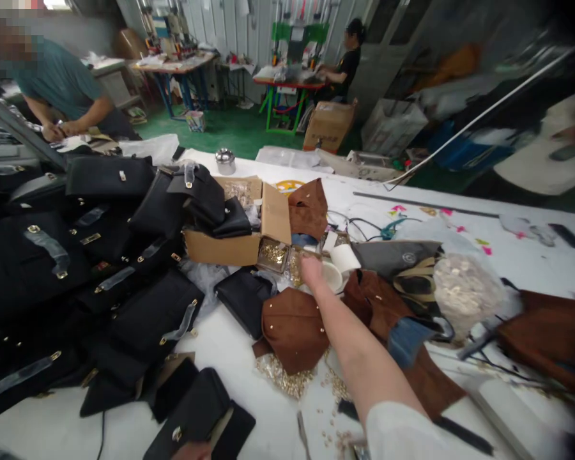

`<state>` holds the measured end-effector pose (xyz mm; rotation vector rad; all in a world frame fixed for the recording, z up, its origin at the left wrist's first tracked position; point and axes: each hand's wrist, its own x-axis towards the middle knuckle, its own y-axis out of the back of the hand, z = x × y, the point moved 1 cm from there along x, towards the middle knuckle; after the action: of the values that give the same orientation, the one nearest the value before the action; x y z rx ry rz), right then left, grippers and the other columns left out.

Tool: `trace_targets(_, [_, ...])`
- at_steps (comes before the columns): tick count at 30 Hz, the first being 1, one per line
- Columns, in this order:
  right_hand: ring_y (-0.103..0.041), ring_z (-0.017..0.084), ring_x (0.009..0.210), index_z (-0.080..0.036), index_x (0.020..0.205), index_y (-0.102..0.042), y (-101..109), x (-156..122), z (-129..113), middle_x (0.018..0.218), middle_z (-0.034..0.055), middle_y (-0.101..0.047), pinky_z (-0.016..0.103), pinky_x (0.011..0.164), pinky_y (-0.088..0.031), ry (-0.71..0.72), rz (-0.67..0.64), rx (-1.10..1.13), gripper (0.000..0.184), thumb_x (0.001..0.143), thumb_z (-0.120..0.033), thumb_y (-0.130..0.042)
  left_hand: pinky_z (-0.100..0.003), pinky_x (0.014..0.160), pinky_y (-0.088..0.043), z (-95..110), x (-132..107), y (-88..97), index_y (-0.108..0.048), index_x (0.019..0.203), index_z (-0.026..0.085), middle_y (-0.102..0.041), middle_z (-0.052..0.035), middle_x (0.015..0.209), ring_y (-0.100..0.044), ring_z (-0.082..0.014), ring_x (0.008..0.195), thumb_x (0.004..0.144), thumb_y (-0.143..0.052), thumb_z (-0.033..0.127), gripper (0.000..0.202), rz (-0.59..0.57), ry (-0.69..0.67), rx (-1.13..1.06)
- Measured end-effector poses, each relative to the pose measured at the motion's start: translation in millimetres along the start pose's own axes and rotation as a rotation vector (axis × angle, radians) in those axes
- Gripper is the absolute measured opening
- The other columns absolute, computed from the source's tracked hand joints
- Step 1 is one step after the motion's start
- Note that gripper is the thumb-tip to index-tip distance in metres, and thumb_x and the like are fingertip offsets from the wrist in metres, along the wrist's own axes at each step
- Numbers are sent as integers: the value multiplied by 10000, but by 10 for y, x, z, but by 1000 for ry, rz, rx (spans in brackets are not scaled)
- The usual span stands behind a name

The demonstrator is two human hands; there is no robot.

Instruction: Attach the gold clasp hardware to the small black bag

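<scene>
White worktable (pixel 230 409), hand (pixel 312 268) outstretched, seemingly right

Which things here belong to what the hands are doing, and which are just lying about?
In use: right hand; small tray of gold studs; brown suede panel; loose gold studs.
Lying about: steel canister; black handbags; clear bag of pale pieces.
</scene>
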<state>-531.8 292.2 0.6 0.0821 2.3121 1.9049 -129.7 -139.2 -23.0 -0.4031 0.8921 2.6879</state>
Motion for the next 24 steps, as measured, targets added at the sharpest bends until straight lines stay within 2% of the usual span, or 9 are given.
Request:
trace_targets(3, [-606,233,1251,6,1332,-676,-130,-190,-100,1324,295,-642,374,1118,-407,-8,-5,31,417,968,-36,-476,-460,1067,-622,-61,-293,54,-778,1169,424,-792,-32,1186,-735,-269,1157,1034,-530,477,286,-20,40,1])
trace_targets(5, [-495,233,1400,-4,1514,-543,-233,-577,-211,1493,276,-527,384,1220,-318,31,54,91,523,1014,-121,-444,-460,1106,-578,-106,-339,78,-743,1211,345,-750,-65,1266,-680,-269,1234,1062,-530,447,279,6,40,22])
trace_targets(8, [-552,252,1338,-148,1442,-637,-431,-1657,-534,1404,160,-636,394,1199,-406,67,172,425,451,1030,-303,-540,-499,1132,-545,-178,-238,93,-717,1243,280,-706,-106,1313,-638,-297,1269,1045,-579,447,294,83,26,63])
trace_targets(12, [-683,208,1121,-231,1252,-738,-934,-3423,-1089,1273,86,-718,320,986,-562,-18,-192,839,335,987,-373,-590,-527,1171,-508,-172,-102,190,-681,1288,249,-657,-124,1361,-622,-306,1281,1023,-598,405,318,83,43,134])
trace_targets(15, [-710,230,1031,-245,1124,-769,-1304,-4368,-1390,1151,73,-760,343,933,-575,-156,-358,883,271,938,-365,-613,-528,1199,-474,-138,-137,292,-613,1397,251,-594,-129,1448,-574,-328,1342,941,-698,380,482,61,21,249])
trace_targets(17, [-723,236,945,-246,1015,-788,-1469,-4724,-1539,1041,64,-780,356,919,-572,-223,-432,881,240,926,-378,-608,-549,1202,-452,-163,-222,298,-529,1502,241,-536,-157,1519,-526,-369,1389,861,-776,395,705,21,-6,365])
trace_targets(19, [-729,229,882,-249,1070,-803,-1559,-4908,-1666,997,54,-792,348,881,-573,-243,-493,917,297,935,-400,-586,-556,1179,-453,-225,-320,248,-461,1561,216,-489,-195,1568,-501,-399,1409,838,-786,397,812,-18,-30,466])
trace_targets(22, [-724,213,818,-247,1214,-785,-1577,-5002,-1813,970,47,-799,318,793,-558,-263,-477,950,398,970,-445,-540,-519,1130,-482,-298,-404,155,-467,1545,185,-491,-218,1571,-524,-387,1386,940,-655,349,654,-26,-59,558])
trace_targets(24, [-716,208,814,-261,1149,-793,-1536,-5017,-1884,962,45,-798,305,771,-533,-270,-373,884,387,994,-482,-514,-496,1098,-503,-274,-389,136,-481,1524,181,-524,-214,1539,-556,-371,1341,984,-588,335,571,0,-72,590])
